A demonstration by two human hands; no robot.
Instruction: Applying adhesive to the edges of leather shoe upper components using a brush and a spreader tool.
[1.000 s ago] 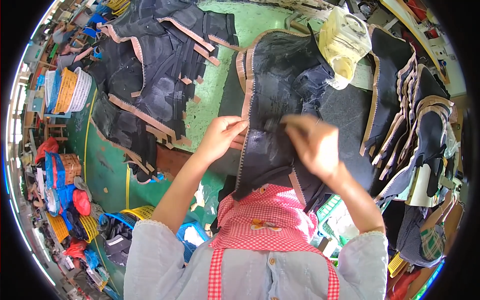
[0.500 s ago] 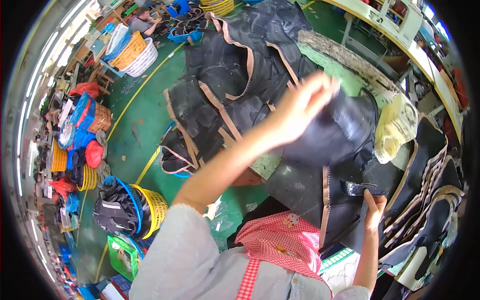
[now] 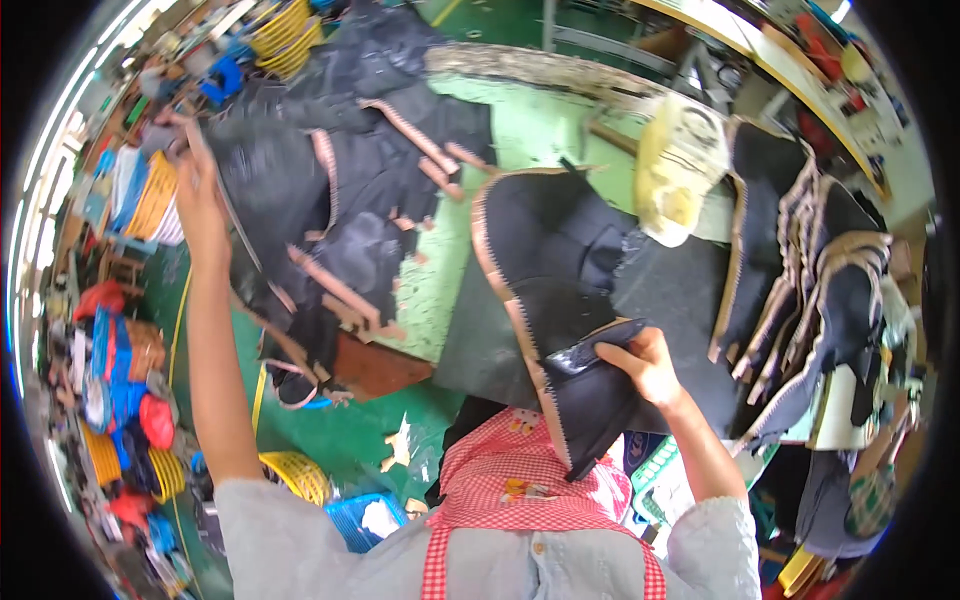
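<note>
- Basis: clock positions are read from the middle of the view, 12 being the far side.
- Left hand: at 10 o'clock, arm extended, blurred. Grip appears clamped on the edge of a black panel; the exact finger contact cannot be confirmed.
- Right hand: at 4 o'clock. Grip clamped on a dark, glossy item, thumb on top. The item's kind cannot be determined.
- Main piece: a black, tan-edged piece just off centre toward 3 o'clock, lying lengthwise from 12 to 5 o'clock beneath the item, its near end over the apron.
- Beneath it: a dark sheet on the green surface.
- At 10 o'clock: a loose pile of similar black pieces, the left hand's panel at its outer side.
- At 3 o'clock: overlapping tan-edged pieces in a stack.
- At 2 o'clock: a yellowed container, beside the main piece's far end.
- Step in hand, as judged: panel handling at the pile, with the item held ready over the main piece.
- Next move, as judged: calls for a controlled left release, clear of neighbouring edges, and a steady right grip.
</note>
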